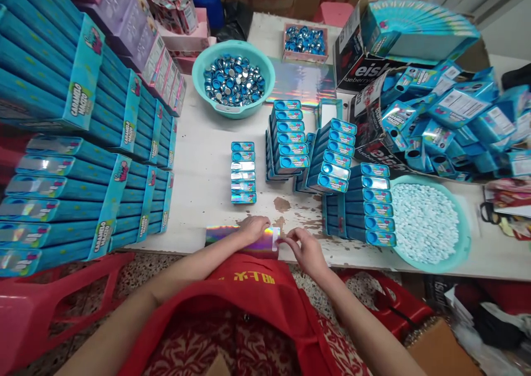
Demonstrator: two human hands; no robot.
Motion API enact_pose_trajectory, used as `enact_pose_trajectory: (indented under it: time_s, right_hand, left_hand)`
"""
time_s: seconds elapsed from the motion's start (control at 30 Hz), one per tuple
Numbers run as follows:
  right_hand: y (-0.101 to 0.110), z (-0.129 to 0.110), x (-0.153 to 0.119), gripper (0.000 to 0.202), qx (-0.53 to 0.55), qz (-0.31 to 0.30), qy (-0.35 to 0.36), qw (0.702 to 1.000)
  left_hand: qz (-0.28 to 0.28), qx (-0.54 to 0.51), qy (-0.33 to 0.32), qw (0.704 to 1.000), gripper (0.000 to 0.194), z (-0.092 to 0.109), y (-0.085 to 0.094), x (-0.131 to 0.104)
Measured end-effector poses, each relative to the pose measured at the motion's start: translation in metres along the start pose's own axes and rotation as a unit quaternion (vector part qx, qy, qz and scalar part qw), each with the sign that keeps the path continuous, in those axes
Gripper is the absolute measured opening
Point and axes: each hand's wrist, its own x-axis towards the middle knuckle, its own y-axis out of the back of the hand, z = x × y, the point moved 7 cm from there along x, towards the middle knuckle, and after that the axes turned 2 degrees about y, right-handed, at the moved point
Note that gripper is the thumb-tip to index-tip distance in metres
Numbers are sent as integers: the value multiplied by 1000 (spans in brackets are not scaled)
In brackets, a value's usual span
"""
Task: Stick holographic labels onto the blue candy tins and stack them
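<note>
A shiny holographic sheet (224, 233) lies at the table's front edge, its right part lined with pale strips. My left hand (254, 228) rests over the sheet, fingers curled together near its top edge; what they hold, if anything, is too small to tell. At the sheet's right end, my right hand (302, 245) pinches at the edge of a pale strip (275, 239). Just beyond my hands stands a short row of small blue boxes (243, 175). Farther right are more rows of blue boxes (290, 138).
A teal basin (198, 91) of metal and blue caps stands at the back, a teal basin (464, 243) of white pieces at the right. Tall blue box stacks (53, 199) line the left. Cartons (346, 50) with blue packages fill the back right.
</note>
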Motion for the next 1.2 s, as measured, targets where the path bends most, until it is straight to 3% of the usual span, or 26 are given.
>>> enact_pose_trajectory:
  time_s: [0.1,0.2,0.3,0.5,0.63,0.77,1.0,1.1,1.2]
  right_hand:
    - [20,-16,15,21,103,-1,-37,994]
    - [26,-34,37,24,159,29,-40,986]
    - [13,-50,70,23,203,80,-44,975]
    - [-23,-77,164,17,194,181,-33,963]
    - [-33,-78,214,10,144,206,-71,965]
    - [-40,-69,237,7,137,190,-114,966]
    - [-48,-57,246,10,124,186,-133,966]
    - [-50,-54,247,10,146,200,-123,961]
    - [-52,-47,243,15,168,228,-148,948]
  left_hand:
    - [14,-201,-109,973,35,29,20,-18]
    - [-12,-323,-85,943,30,33,38,-30]
    - [23,-332,-17,943,24,14,70,-32]
    - [183,-256,-38,949,15,-29,175,-14]
    - [219,-186,-28,958,11,-45,214,14]
    - [238,-137,-16,962,11,-54,222,37]
    - [239,-133,-29,961,10,-69,221,55]
    - [251,-145,-23,957,10,-73,215,57]
    - [282,-154,40,946,13,-84,198,55]
